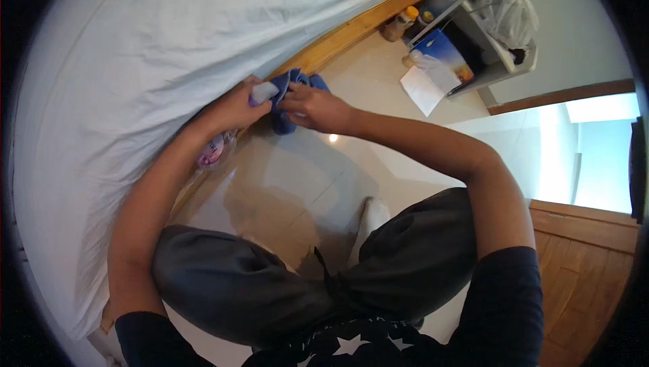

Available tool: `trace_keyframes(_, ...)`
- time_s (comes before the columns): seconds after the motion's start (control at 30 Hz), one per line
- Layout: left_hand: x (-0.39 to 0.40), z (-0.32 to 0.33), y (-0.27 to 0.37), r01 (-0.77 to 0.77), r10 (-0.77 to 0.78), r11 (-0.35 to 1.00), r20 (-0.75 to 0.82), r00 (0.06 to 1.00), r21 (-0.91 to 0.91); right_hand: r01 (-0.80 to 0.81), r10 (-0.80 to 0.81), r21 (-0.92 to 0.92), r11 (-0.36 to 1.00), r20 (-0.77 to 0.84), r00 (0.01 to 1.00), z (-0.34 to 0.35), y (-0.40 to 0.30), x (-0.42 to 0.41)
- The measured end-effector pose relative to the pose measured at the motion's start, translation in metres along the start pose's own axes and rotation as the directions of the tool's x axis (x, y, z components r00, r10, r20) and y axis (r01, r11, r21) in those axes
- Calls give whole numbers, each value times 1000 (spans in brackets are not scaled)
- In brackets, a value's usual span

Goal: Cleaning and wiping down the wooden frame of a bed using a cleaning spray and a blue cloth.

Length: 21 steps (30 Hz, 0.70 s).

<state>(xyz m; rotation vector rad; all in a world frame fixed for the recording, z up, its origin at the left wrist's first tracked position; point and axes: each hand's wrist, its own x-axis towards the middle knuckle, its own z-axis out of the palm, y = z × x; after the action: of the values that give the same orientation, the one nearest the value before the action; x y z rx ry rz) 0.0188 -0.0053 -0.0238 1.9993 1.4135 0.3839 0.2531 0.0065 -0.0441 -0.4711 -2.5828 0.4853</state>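
Note:
My left hand (237, 107) grips a small container (263, 92) with a whitish end and a purple tint; most of it is hidden by my fingers. Right beside it, a blue cloth (285, 122) is bunched up in my right hand (322, 108), its folds reaching the container's whitish end. Both hands are close to the wooden bed rail (324, 50). Below my left wrist lies a pink item in clear plastic (212, 153), partly covered by the forearm.
A white sheet (167, 57) drapes over the bed at the left. By the wall, a grey shelf unit (525, 62) lies near a yellow-capped bottle (400, 24), a blue box (441, 50) and a white paper (426, 88). A wooden door (578, 286) is at right.

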Motion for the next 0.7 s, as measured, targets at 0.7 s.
trace_keyframes(0.7,-4,-2,18,120,-119,980,16,993,-158,-103,102,-26,994,-43,994,1,-6,9)
